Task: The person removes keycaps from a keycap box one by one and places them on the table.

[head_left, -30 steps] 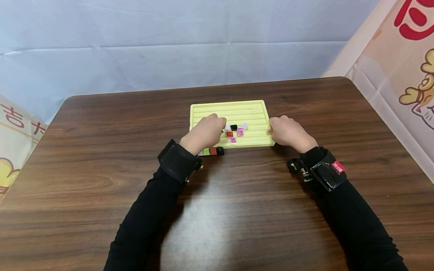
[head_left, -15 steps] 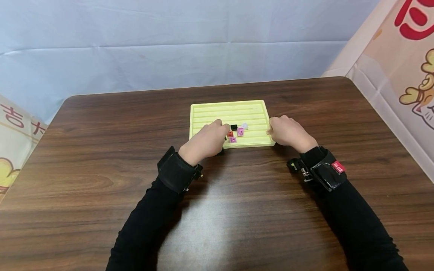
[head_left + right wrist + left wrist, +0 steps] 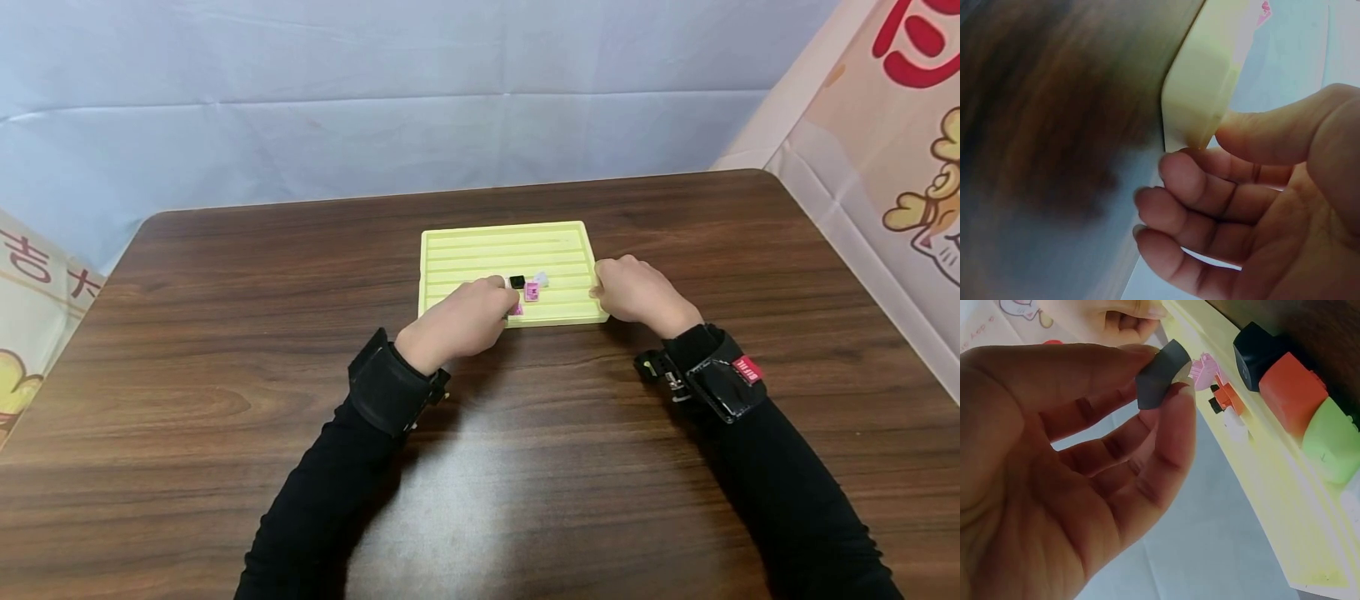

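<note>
My left hand (image 3: 457,321) is over the front of a pale yellow ridged tray (image 3: 487,250). Its thumb and fingertips pinch a small dark grey keycap-like block (image 3: 1161,374), seen in the left wrist view. My right hand (image 3: 641,292) grips the tray's right edge, thumb on the rim and fingers curled at its side. On the tray lie a black piece (image 3: 517,282), a whitish piece (image 3: 542,279) and a pink piece (image 3: 532,292). Another pink piece (image 3: 517,309) is partly covered by the left hand. An orange-red piece (image 3: 1229,397) shows in the left wrist view.
Along the tray's front side stands a row of blocks: black (image 3: 1260,356), red (image 3: 1294,394), green (image 3: 1332,440) and a pale one (image 3: 1352,500). The left hand hides this row in the head view. Everything is on a brown wooden table (image 3: 187,333).
My left hand has moved right and slightly towards me across the tray's front, covering the row of blocks and the red piece. The right hand and the tray have stayed put.
</note>
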Action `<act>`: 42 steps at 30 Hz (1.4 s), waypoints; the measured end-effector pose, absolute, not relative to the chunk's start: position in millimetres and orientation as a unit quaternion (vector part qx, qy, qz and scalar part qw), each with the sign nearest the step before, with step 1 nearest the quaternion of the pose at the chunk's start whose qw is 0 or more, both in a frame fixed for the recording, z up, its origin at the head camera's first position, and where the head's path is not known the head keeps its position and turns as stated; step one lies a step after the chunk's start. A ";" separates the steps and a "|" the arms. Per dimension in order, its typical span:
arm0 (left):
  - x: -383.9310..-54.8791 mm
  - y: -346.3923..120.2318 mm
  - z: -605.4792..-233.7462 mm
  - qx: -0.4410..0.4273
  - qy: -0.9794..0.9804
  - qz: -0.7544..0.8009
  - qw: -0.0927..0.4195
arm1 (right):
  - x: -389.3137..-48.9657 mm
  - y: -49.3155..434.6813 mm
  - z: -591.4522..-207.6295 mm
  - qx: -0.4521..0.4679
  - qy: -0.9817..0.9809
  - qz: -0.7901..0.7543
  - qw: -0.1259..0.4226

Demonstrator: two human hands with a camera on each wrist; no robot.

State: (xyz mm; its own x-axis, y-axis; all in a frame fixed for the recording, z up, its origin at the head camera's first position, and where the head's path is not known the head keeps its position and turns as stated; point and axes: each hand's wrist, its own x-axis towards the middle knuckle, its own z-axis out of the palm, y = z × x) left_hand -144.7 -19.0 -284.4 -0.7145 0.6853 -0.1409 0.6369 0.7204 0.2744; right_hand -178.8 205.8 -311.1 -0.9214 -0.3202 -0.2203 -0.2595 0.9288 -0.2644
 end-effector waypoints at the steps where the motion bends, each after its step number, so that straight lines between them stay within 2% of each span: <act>1: -144.3 -18.7 -284.3 0.362 0.919 0.104 0.114 | -178.8 205.8 -311.2 -0.149 0.973 -0.116 0.131; 10: -137.9 -12.9 -286.6 0.395 0.910 0.078 0.093 | -178.1 205.9 -311.1 -0.153 0.972 -0.117 0.131; 17: -129.1 -4.6 -290.7 0.420 0.906 0.022 0.040 | -177.9 206.0 -311.0 -0.151 0.972 -0.119 0.132; 24: -121.7 3.7 -298.0 0.411 0.911 -0.045 0.004 | -179.2 205.4 -311.9 -0.150 0.973 -0.117 0.132; 31: -115.4 10.9 -306.9 0.385 0.915 -0.103 -0.065 | -180.3 204.7 -311.2 -0.142 0.973 -0.116 0.138; 42: -109.0 18.1 -314.2 0.375 0.914 -0.134 -0.076 | -180.1 204.9 -311.9 -0.146 0.974 -0.110 0.131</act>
